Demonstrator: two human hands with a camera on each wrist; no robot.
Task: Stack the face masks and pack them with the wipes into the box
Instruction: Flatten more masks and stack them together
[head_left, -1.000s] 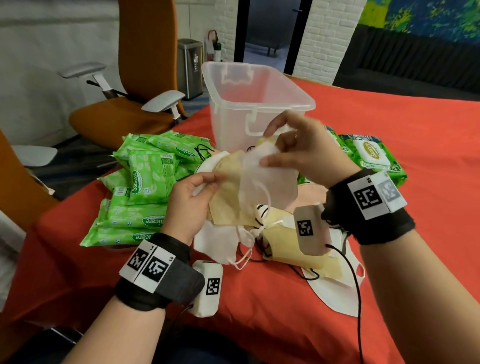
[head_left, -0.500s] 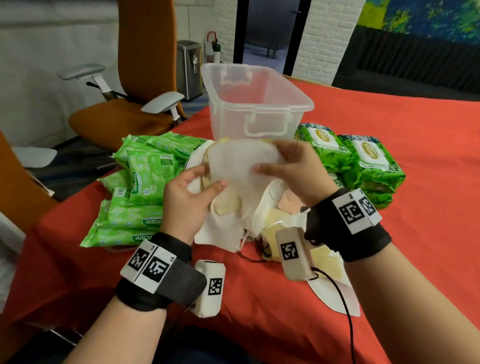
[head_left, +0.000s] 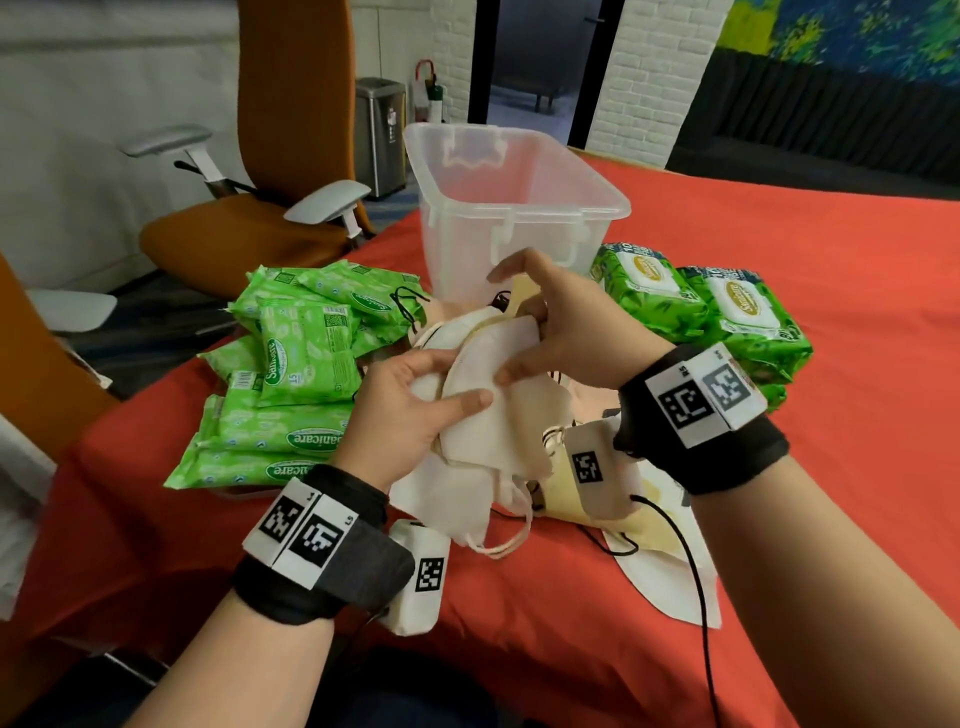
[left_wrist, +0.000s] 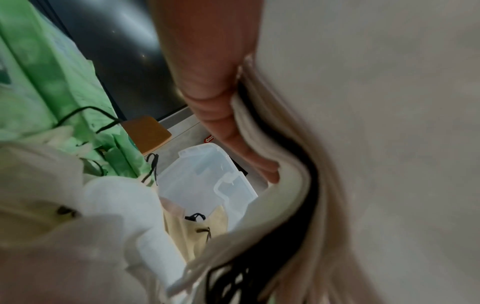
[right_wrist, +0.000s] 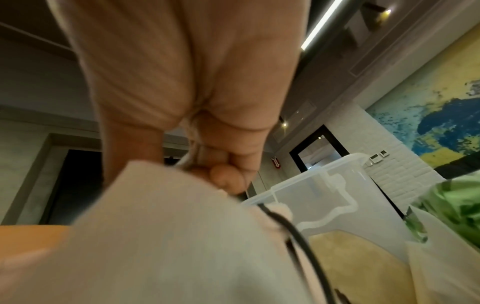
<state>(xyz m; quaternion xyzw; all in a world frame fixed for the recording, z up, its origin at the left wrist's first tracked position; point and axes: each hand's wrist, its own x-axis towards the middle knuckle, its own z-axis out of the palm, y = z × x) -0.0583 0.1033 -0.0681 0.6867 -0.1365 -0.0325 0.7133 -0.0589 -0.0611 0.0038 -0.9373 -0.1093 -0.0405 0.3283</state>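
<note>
Since a second ago the white face mask (head_left: 498, 358) has come down onto the mask stack (head_left: 483, 431) that the left hand (head_left: 410, 410) grips, the right hand (head_left: 561, 332) pinching its edge, six o'clock of the empty box (head_left: 519, 218), so stacking continues.

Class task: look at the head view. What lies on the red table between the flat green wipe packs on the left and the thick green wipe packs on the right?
In the head view, the pile of face masks lies between them, gripped by the left hand and right hand; the clear box stands just behind.
</note>
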